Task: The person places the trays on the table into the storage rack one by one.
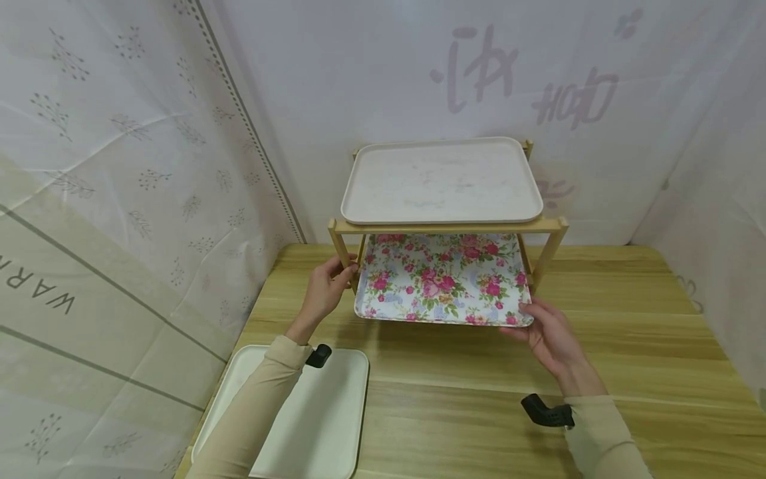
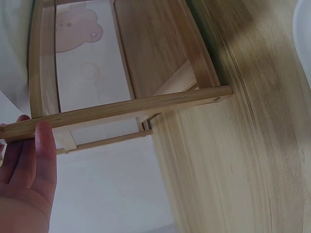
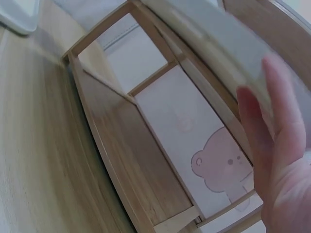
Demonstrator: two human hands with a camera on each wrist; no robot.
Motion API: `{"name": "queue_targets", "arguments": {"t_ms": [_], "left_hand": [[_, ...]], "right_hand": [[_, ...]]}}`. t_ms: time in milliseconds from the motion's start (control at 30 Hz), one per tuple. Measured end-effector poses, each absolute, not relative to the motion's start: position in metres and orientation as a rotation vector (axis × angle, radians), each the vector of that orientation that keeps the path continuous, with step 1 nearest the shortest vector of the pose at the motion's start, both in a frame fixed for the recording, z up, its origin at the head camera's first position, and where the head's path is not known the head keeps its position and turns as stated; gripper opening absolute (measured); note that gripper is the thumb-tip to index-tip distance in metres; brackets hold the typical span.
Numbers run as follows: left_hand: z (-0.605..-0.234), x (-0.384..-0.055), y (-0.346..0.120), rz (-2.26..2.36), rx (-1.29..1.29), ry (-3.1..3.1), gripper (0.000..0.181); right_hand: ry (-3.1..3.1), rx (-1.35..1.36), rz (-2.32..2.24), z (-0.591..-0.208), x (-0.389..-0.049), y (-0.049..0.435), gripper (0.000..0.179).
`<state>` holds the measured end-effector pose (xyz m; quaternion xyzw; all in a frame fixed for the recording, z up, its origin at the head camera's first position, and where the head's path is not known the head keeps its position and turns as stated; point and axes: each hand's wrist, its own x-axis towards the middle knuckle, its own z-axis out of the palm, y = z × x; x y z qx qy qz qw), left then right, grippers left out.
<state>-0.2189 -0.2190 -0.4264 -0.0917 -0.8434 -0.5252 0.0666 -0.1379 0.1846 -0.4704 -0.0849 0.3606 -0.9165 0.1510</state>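
Observation:
A wooden two-tier rack (image 1: 445, 227) stands at the back of the table. My left hand (image 1: 322, 290) grips its left front upright (image 2: 141, 104), with fingers on both sides of the wood in the left wrist view. The floral tray (image 1: 445, 283) sits between the rack's sides under the top tier, its front edge jutting forward. At that tray's right front corner my right hand (image 1: 553, 338) pinches the rim, thumb above and fingers below. From the right wrist, these fingers (image 3: 279, 107) lie against the pale tray edge. A white tray (image 1: 443, 179) rests on the rack's top.
Another white tray (image 1: 338, 399) lies on the wooden table (image 1: 443, 412) at the front left, partly under my left forearm. Patterned cloth (image 1: 149, 120) hangs on the left, and a pale printed backdrop (image 1: 371, 73) stands behind the rack.

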Motion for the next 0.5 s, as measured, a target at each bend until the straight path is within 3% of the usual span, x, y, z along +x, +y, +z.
{"name": "queue_targets", "arguments": {"t_ms": [333,500], "left_hand": [[-0.395,-0.199,-0.208,-1.578,-0.286,-2.571,0.03],[-0.393,-0.197,-0.206,-1.562,-0.294,-2.564,0.029]], "right_hand": [[0.978,-0.162,-2.693,-0.469,-0.14,0.18,0.031],[0.975,-0.167,-2.689,-0.468,-0.142,0.177,0.043]]}}
